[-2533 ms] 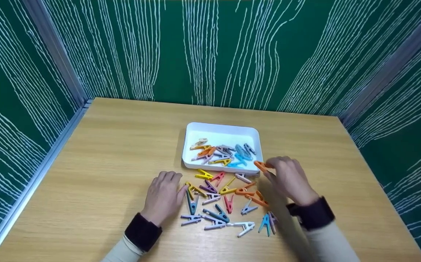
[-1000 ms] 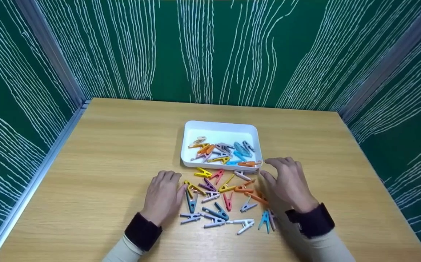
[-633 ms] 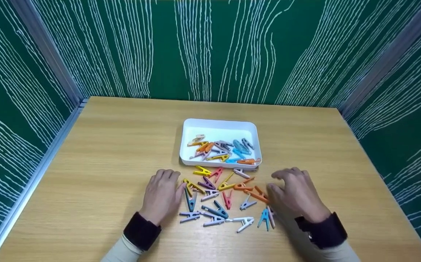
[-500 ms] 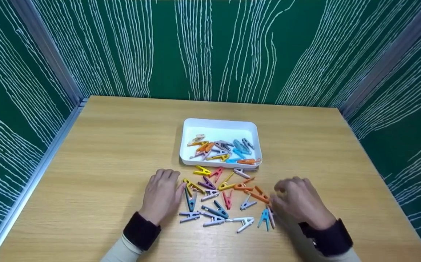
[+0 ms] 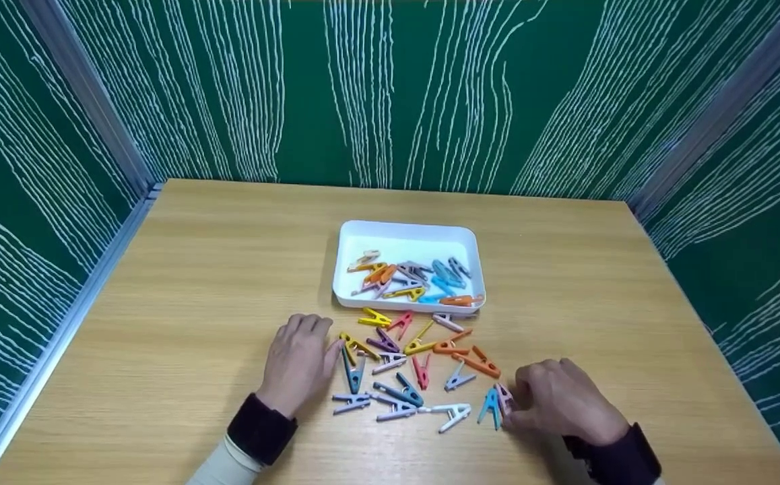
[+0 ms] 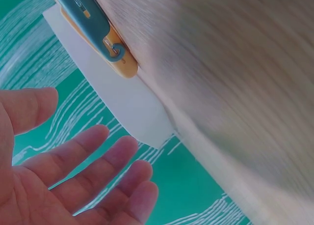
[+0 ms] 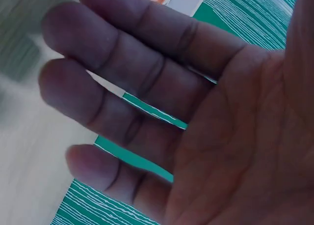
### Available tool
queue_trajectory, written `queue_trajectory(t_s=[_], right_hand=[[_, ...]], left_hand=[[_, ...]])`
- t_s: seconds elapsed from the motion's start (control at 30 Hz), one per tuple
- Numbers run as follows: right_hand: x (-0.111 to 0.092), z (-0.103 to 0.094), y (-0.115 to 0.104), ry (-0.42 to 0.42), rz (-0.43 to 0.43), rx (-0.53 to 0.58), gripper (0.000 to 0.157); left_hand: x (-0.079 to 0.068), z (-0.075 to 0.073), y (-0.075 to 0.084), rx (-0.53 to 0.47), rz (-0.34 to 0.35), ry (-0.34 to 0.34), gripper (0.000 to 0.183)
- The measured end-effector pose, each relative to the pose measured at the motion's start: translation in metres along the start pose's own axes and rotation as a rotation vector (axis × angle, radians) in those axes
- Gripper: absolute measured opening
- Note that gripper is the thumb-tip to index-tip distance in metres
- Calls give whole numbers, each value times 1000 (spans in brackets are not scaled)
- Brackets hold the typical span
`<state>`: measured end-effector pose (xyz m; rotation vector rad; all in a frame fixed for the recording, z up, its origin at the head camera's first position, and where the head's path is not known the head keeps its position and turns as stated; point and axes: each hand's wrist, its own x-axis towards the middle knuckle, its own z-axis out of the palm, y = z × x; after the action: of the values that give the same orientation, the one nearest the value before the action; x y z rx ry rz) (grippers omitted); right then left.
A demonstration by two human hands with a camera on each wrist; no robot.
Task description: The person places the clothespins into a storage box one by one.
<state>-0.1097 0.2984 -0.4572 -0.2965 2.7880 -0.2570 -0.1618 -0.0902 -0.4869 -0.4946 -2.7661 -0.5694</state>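
Observation:
Several plastic clothespins lie loose on the wooden table. My right hand (image 5: 565, 404) is low at the right, thumb and forefinger around the near end of a mauve clothespin (image 5: 503, 396), the thumb close against it. A bright blue clothespin (image 5: 490, 406) lies beside that one. In the right wrist view the right hand (image 7: 211, 131) shows fairly straight, spread fingers; its thumb is hidden. My left hand (image 5: 299, 364) rests with relaxed fingers, thumb next to a yellow clothespin (image 5: 348, 342) and a teal clothespin (image 5: 353, 377). The left wrist view shows the left hand (image 6: 88, 180) holding nothing.
A white tray (image 5: 407, 231) with several clothespins in it stands just beyond the loose ones. An orange clothespin (image 5: 457, 300) lies at its near right corner. Green walls (image 5: 309, 121) with white lines surround the table (image 5: 215, 269) on three sides.
My right hand let go of the orange clothespin in the tray, then moved back toward me to the mauve clothespin, which has turned slightly. The left hand has stayed in place.

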Motion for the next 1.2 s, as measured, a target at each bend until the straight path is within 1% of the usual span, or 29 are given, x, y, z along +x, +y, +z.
queue_trajectory(t_s=[0.2,0.47,0.57,0.7,0.77,0.87,0.93,1.1,1.2], right_hand=[[-2,3,3,18,-43,1,40],[0,2,2,16,-19,-3,32],[-1,0,2,38,-11,-11,28],[-1,-6,2,126,-24,-26,30],[1,-10,2,175,-21,-10,30],[7,-15,-2,231,-6,31,20],[13,-17,-5,276,-10,46,14],[29,-19,-11,426,-69,50,13],[39,-22,-14,492,-100,75,16]], left_hand=[[-1,-1,0,-13,15,8,39],[-2,-2,3,-65,-4,-32,46],[-2,-2,3,-78,5,-33,48],[-3,-1,4,-89,17,-30,47],[-3,-1,5,-92,18,-34,47],[-3,1,6,-98,13,-46,48],[-3,2,6,-100,10,-53,48],[-3,2,6,-106,9,-51,46],[-3,1,5,-109,8,-47,46]])
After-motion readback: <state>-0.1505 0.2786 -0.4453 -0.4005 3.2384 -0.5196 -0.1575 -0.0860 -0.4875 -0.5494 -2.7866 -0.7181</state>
